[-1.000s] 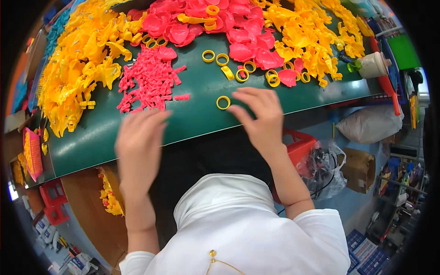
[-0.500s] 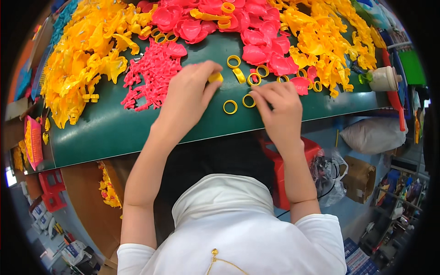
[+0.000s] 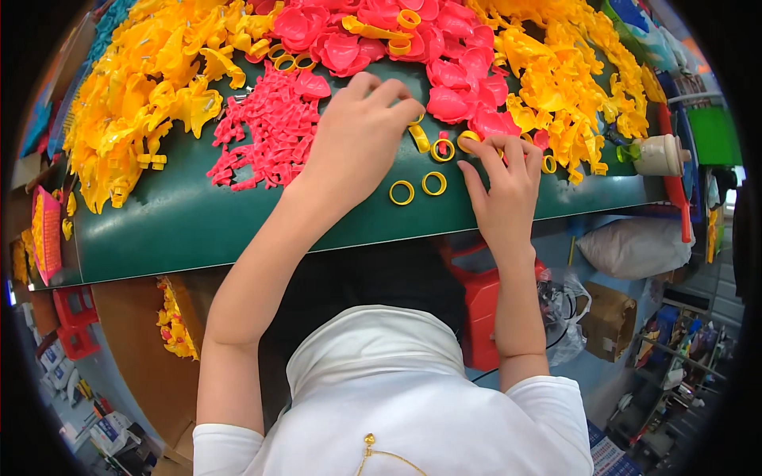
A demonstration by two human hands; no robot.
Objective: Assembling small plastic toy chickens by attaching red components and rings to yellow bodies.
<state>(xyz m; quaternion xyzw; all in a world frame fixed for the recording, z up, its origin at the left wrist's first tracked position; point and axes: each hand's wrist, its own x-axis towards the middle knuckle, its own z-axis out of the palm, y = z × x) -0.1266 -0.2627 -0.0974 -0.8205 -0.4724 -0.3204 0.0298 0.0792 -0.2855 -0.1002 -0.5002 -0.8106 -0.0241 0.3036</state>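
Observation:
My left hand curls over the table beside the pink pieces, its fingertips closed at a yellow ring that they largely hide. My right hand is farther right, thumb and fingers apart, with the index fingertip touching another yellow ring. Between the hands lie a yellow ring and a curved yellow piece. Closer to me, two loose yellow rings, one on the left and one on the right, rest side by side on the green tabletop.
Small pink pieces are heaped left of my left hand. Pink petal-like shells pile up at the back. Yellow plastic parts stand in heaps at left and right. A whitish cup-shaped container sits near the right edge.
My right hand has let go of a ring, which now lies beside the other near one, and has moved right to another ring. My left hand has reached forward and right.

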